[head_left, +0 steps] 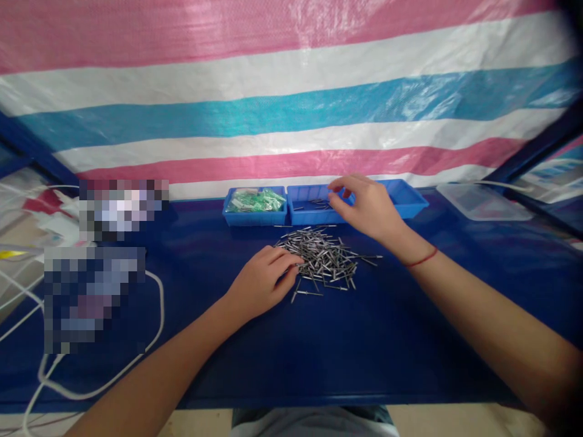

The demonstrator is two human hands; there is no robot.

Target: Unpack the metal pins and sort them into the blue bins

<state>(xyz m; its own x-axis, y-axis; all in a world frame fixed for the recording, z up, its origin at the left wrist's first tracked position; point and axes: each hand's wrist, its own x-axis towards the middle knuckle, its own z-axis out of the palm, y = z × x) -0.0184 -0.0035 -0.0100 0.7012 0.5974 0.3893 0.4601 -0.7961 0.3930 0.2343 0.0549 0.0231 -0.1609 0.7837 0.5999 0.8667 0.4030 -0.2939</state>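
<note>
A loose pile of metal blind rivets (325, 258) lies in the middle of the dark blue table. At the pile's left edge is my left hand (266, 276), its thumb and forefinger bent close together against the rivets; whatever they pinch is hidden. Above the long blue bin (407, 203), my right hand (367, 206) hangs with curved fingers, thumb and forefinger apart. Nothing shows between them. A few rivets rest on that bin's floor, left of the right hand, which covers the middle of the bin.
A smaller blue bin (231, 220) beside it holds green-and-clear plastic packets (257, 200). A clear plastic lid (485, 201) lies at the back right. White cables (161, 303) loop across the left side near blurred-out items. A striped plastic sheet (291, 115) hangs behind the table.
</note>
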